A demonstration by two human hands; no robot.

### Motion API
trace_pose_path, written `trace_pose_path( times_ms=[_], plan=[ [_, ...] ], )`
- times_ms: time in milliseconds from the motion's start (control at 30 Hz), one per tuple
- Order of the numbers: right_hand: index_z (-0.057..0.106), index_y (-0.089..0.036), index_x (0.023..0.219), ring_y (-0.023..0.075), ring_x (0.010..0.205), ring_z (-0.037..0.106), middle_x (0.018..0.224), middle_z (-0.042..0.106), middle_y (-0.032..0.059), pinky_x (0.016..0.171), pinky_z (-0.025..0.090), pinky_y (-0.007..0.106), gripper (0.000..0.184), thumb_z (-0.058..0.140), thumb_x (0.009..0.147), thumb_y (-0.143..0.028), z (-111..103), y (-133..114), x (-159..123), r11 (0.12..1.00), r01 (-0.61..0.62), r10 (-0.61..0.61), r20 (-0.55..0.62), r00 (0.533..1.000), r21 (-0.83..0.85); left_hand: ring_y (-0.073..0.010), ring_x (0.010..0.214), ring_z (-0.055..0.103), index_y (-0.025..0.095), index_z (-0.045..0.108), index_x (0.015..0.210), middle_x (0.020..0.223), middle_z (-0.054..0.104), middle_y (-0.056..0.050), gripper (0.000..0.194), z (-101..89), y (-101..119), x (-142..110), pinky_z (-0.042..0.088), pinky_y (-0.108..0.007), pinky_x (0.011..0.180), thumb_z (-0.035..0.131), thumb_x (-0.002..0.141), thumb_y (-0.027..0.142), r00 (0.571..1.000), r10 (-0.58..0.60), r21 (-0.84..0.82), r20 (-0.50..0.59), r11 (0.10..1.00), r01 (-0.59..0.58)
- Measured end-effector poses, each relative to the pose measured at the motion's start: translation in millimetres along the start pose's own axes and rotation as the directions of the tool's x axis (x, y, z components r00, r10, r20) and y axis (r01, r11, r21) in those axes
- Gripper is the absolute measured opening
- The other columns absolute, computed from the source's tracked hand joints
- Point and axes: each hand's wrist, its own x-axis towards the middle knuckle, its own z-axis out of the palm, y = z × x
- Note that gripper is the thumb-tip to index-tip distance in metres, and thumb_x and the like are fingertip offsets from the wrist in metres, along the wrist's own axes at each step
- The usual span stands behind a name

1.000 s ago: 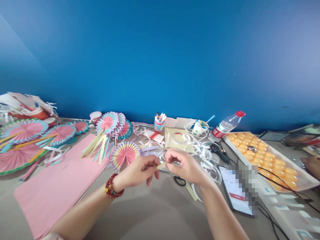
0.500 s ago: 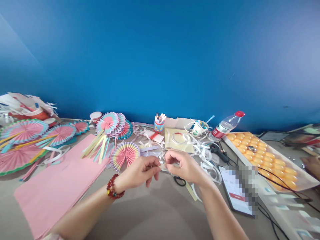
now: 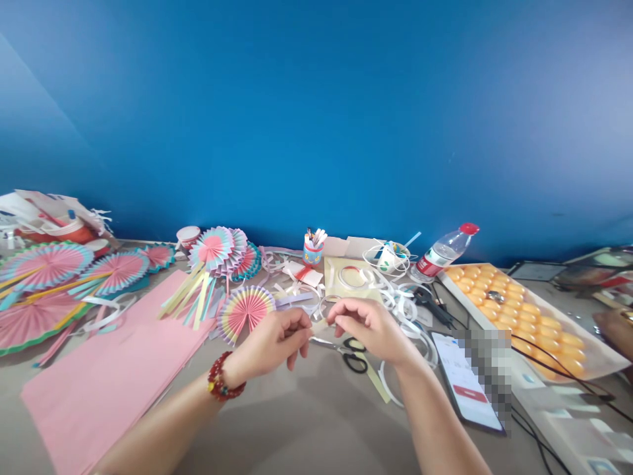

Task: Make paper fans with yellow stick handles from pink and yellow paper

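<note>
My left hand, with a red bead bracelet at the wrist, has its fingers curled in and the thumb against them. Facing it, my right hand is also curled, fingertips a short gap away. Whatever is pinched between them is too small to make out. A small pale piece shows in the gap; I cannot tell if it is held or lies on the table. Below my right hand lie black-handled scissors, their blades pointing left. A pleated paper fan rests just beyond my left hand.
Pink paper sheets and more pleated fans spread on the left. Curled white strips lie behind my right hand. A water bottle, a phone, cables and a tray of orange domes occupy the right. A blue wall stands behind.
My hands have drawn slightly apart, and my right hand has opened up a little. More of the scissors now shows beneath it. The view has shifted slightly.
</note>
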Motion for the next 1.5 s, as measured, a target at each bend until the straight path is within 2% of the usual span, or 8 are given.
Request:
trace_pose_path(
  times_ms=[133, 300, 433, 667, 833, 1133, 1300, 1500],
  plan=[
    [0.065, -0.020, 0.087, 0.0146, 0.068, 0.065, 0.072, 0.068, 0.0002, 0.062, 0.046, 0.024, 0.015, 0.051, 0.087, -0.023, -10.1, 0.6, -2.1, 1.000, 0.015, -0.015, -0.133, 0.991, -0.006, -0.0063, 0.044, 0.055, 0.017, 0.053, 0.084, 0.071, 0.066, 0.000, 0.020, -0.5, 0.4, -0.4, 0.036, -0.017, 0.045, 0.051, 0.096, 0.032, 1.000, -0.007, -0.029, -0.019, 1.000, 0.006],
    [0.063, -0.021, 0.100, 0.0156, 0.077, 0.065, 0.090, 0.069, 0.0022, 0.071, 0.049, 0.026, 0.021, 0.064, 0.087, -0.037, -1.7, -0.7, -1.8, 0.994, 0.072, -0.069, 0.042, 0.997, -0.083, -0.0062, 0.044, 0.056, 0.017, 0.053, 0.083, 0.069, 0.066, 0.000, 0.021, 0.5, -1.0, 0.7, 0.036, -0.016, 0.044, 0.051, 0.097, 0.033, 1.000, 0.005, -0.061, -0.013, 0.998, -0.006],
    [0.062, -0.022, 0.095, 0.0149, 0.074, 0.062, 0.080, 0.066, -0.0013, 0.068, 0.046, 0.024, 0.025, 0.071, 0.082, -0.040, 17.6, -1.2, 1.5, 0.994, 0.077, -0.068, 0.113, 0.991, -0.077, -0.0067, 0.043, 0.056, 0.017, 0.053, 0.083, 0.067, 0.065, 0.001, 0.024, 1.0, -2.6, 1.0, 0.037, -0.016, 0.043, 0.050, 0.098, 0.036, 1.000, 0.009, -0.093, -0.012, 0.996, -0.010],
    [0.058, -0.020, 0.081, 0.0103, 0.064, 0.051, 0.069, 0.058, -0.0046, 0.061, 0.040, 0.021, 0.021, 0.066, 0.087, -0.039, 25.0, -2.1, 3.4, 0.998, 0.065, -0.065, 0.064, 0.996, -0.009, -0.0065, 0.042, 0.055, 0.016, 0.054, 0.084, 0.068, 0.066, 0.000, 0.025, 1.3, -1.9, -0.7, 0.035, -0.015, 0.043, 0.051, 0.098, 0.037, 1.000, 0.016, -0.097, -0.005, 0.995, -0.016],
    [0.057, -0.020, 0.076, 0.0106, 0.061, 0.053, 0.065, 0.060, -0.0036, 0.057, 0.039, 0.021, 0.021, 0.061, 0.090, -0.035, 27.1, -2.5, 3.5, 0.999, 0.038, -0.039, 0.059, 0.997, 0.018, -0.0069, 0.043, 0.055, 0.017, 0.052, 0.082, 0.069, 0.066, 0.000, 0.025, 2.4, 0.0, -0.9, 0.037, -0.017, 0.044, 0.048, 0.098, 0.037, 0.999, 0.021, -0.052, -0.024, 0.998, -0.023],
    [0.057, -0.019, 0.075, 0.0120, 0.061, 0.057, 0.067, 0.062, -0.0002, 0.060, 0.044, 0.023, 0.031, 0.058, 0.092, -0.045, 20.7, 0.6, 5.9, 0.992, 0.022, -0.036, 0.110, 0.993, 0.123, -0.0065, 0.041, 0.052, 0.018, 0.052, 0.082, 0.066, 0.063, 0.002, 0.026, 2.5, 2.2, -0.4, 0.036, -0.018, 0.044, 0.049, 0.098, 0.038, 0.998, 0.026, -0.028, -0.049, 0.999, -0.027],
    [0.059, -0.019, 0.080, 0.0128, 0.065, 0.060, 0.072, 0.064, 0.0007, 0.063, 0.046, 0.023, 0.031, 0.052, 0.096, -0.045, 10.7, 1.1, 3.8, 0.996, 0.025, -0.030, 0.057, 0.998, 0.083, -0.0083, 0.045, 0.060, 0.017, 0.053, 0.084, 0.071, 0.067, -0.001, 0.026, 1.7, 2.5, -0.1, 0.039, -0.017, 0.045, 0.052, 0.097, 0.039, 0.999, 0.021, -0.044, -0.046, 0.999, -0.023],
    [0.057, -0.020, 0.078, 0.0114, 0.063, 0.054, 0.069, 0.062, -0.0022, 0.059, 0.041, 0.021, 0.022, 0.059, 0.091, -0.038, 18.4, 0.4, 2.8, 0.997, 0.064, -0.060, 0.081, 0.995, -0.048, -0.0118, 0.052, 0.067, 0.016, 0.055, 0.085, 0.075, 0.071, -0.004, 0.029, 4.2, 2.0, 0.0, 0.039, -0.017, 0.045, 0.055, 0.095, 0.043, 0.999, 0.015, -0.042, -0.052, 0.999, -0.017]
  ],
)
